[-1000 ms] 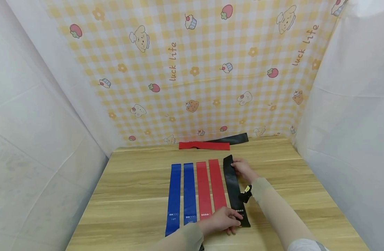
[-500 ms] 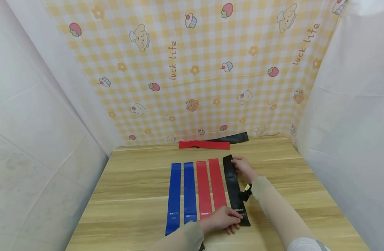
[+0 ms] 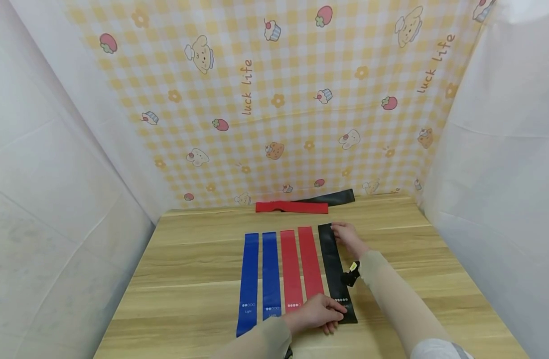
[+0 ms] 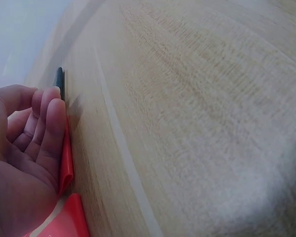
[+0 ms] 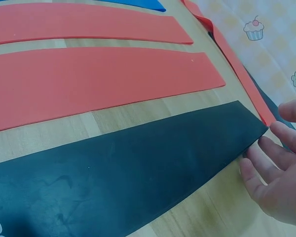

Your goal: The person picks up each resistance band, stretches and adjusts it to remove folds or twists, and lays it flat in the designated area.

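A black resistance band point(image 3: 332, 259) lies flat at the right end of a row. At its far corner, my right hand point(image 3: 346, 239) touches the edge with fingertips; in the right wrist view the fingers are spread and the thumb stands apart. My left hand point(image 3: 317, 311) reaches over the near end, its fingertips on the black band's printed part and its lower fingers loosely bent. To the left lie two red bands point(image 3: 292, 269) and two blue bands point(image 3: 249, 279), roughly parallel. The left forearm and hand hide the near ends of the red ones.
Against the patterned backdrop point(image 3: 278, 124) at the table's back lie another red band point(image 3: 306, 207) and a black band point(image 3: 342, 198), partly overlapping. White sheets point(image 3: 494, 149) hang on both sides. The wooden table point(image 3: 185, 279) carries everything.
The black band's far end has shifted slightly left and now lies flatter and straighter. My right hand moved slightly up with its corner. The left hand has stayed nearly in place.
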